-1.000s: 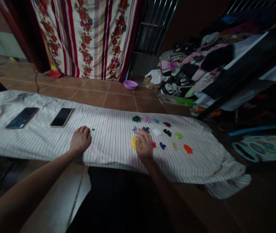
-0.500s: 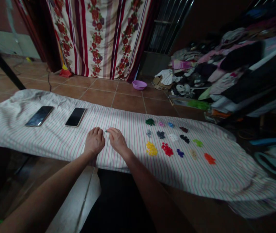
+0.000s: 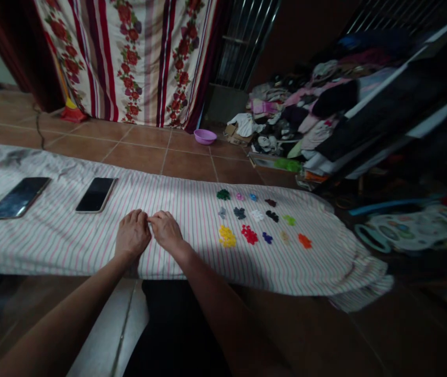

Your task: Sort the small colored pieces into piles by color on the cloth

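My left hand [image 3: 133,233] is over the striped cloth [image 3: 192,267] with its fingers curled together; whatever they hold is hidden. Fingertip to fingertip with it, my right hand [image 3: 166,230] is closed in a pinch. A tiny dark piece showed at its tips a moment ago; now the fingers cover it. To the right lie small loose pieces sorted by colour, among them a yellow pile [image 3: 227,236], a red pile [image 3: 249,234], a dark green pile [image 3: 223,195], a dark grey pile [image 3: 239,213] and an orange pile [image 3: 304,241].
Two phones lie on the cloth to the left, a light-edged one [image 3: 96,195] and a larger dark one [image 3: 18,197]. On the tiled floor beyond stands a purple basin [image 3: 205,137]. Heaped clothes [image 3: 286,112] fill the back right, and a flowered curtain [image 3: 129,63] hangs behind.
My right hand has come in against my left, and their fingertips now meet. The small dark piece is out of sight. The whole view has swung to the right.
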`<state>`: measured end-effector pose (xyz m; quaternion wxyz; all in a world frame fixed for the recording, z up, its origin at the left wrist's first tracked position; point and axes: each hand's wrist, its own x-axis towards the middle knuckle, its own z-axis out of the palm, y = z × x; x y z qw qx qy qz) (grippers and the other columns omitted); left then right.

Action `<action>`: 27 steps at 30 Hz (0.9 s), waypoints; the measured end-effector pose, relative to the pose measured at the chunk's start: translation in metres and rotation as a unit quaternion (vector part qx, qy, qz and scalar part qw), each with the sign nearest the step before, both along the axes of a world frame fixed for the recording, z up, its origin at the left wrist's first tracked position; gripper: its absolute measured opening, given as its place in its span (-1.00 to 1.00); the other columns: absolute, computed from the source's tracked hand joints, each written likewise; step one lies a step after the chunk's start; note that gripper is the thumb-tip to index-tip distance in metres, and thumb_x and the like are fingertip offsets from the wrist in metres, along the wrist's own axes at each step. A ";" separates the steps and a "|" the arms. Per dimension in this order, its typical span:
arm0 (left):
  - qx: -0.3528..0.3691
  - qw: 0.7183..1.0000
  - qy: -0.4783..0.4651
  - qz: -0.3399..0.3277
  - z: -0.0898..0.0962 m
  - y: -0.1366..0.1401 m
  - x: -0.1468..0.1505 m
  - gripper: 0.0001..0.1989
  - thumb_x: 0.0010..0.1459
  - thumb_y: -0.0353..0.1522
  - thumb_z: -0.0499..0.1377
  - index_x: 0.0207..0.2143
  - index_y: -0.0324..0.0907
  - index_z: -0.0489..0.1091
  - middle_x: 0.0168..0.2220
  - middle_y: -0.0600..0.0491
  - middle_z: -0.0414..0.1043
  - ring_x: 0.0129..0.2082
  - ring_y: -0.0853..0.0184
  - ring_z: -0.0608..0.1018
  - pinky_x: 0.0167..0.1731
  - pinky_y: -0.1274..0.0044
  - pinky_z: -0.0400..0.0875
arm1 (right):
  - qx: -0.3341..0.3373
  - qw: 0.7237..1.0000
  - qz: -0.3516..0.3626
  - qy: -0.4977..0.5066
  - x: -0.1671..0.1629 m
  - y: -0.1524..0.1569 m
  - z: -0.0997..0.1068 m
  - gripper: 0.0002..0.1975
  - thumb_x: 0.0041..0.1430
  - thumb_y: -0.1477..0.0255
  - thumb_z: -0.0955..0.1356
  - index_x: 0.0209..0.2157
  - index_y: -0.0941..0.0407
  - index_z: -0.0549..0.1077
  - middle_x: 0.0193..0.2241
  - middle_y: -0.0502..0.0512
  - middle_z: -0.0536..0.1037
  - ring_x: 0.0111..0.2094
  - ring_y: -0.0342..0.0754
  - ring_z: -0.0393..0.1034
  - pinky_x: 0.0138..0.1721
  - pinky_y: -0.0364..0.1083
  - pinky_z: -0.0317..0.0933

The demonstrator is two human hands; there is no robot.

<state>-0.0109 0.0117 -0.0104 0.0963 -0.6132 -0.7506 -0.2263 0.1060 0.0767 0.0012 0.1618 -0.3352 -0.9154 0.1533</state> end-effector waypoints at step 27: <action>-0.008 0.998 0.055 0.002 0.004 -0.002 0.001 -0.75 0.21 -0.39 -0.06 -0.17 -0.15 0.36 -0.01 -0.17 0.48 -0.02 0.07 0.51 -0.05 0.24 0.39 | -0.045 0.998 -0.035 -0.001 0.095 0.059 0.010 -0.75 0.31 0.59 0.27 -0.20 0.12 0.58 -0.21 0.11 0.52 -0.17 -0.10 0.42 -0.13 -0.16 0.24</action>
